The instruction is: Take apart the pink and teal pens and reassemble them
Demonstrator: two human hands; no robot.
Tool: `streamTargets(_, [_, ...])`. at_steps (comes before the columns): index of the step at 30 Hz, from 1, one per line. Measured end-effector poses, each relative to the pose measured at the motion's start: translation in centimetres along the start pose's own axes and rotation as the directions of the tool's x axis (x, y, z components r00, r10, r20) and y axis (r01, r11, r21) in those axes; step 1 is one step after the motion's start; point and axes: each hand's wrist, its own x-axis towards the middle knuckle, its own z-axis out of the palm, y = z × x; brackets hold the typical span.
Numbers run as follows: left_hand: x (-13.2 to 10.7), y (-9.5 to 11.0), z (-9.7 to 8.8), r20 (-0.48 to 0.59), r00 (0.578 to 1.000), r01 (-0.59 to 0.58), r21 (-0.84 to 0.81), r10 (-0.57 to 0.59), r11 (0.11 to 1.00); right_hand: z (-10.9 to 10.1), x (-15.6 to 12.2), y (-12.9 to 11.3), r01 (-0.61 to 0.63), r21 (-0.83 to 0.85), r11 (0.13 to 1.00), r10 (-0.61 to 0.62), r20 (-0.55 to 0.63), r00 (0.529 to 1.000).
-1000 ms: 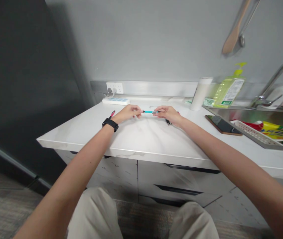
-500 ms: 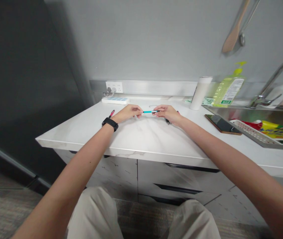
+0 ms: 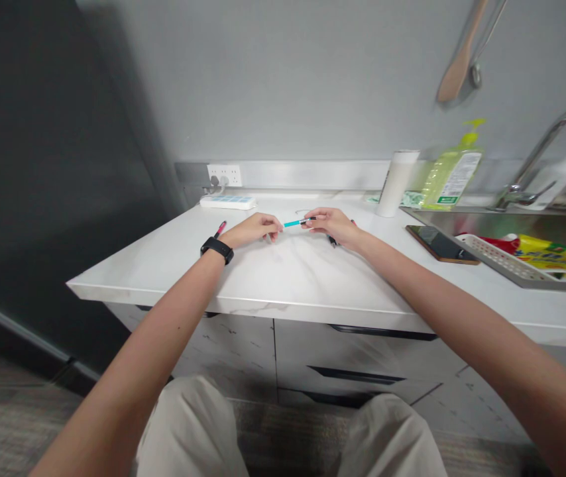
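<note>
Teal pen (image 3: 293, 223) in grip of right hand (image 3: 331, 225)

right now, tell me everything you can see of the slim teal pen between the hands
The slim teal pen has a bright teal, plastic-looking barrel and a darker end on the right. It is held almost level, right end slightly higher, just above the white marble-look countertop. The right hand pinches its dark end; fingertips of the left hand sit at its teal tip, though whether they touch is too small to tell.
</note>
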Motion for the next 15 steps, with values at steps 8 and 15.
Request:
streamTargets(8, [0.23,-0.53,0.06,0.042,0.999,-0.001,-0.044,0.003,0.999,0.31,-0.13,-0.46,-0.010,0.011,1.000,0.011,-0.052,0.999])
streamTargets(15, [-0.05,-0.15,0.04,0.007,1.000,0.014,-0.021,-0.014,1.000,0.29,-0.19,-0.61,-0.029,0.000,1.000,0.029,-0.057,0.998])
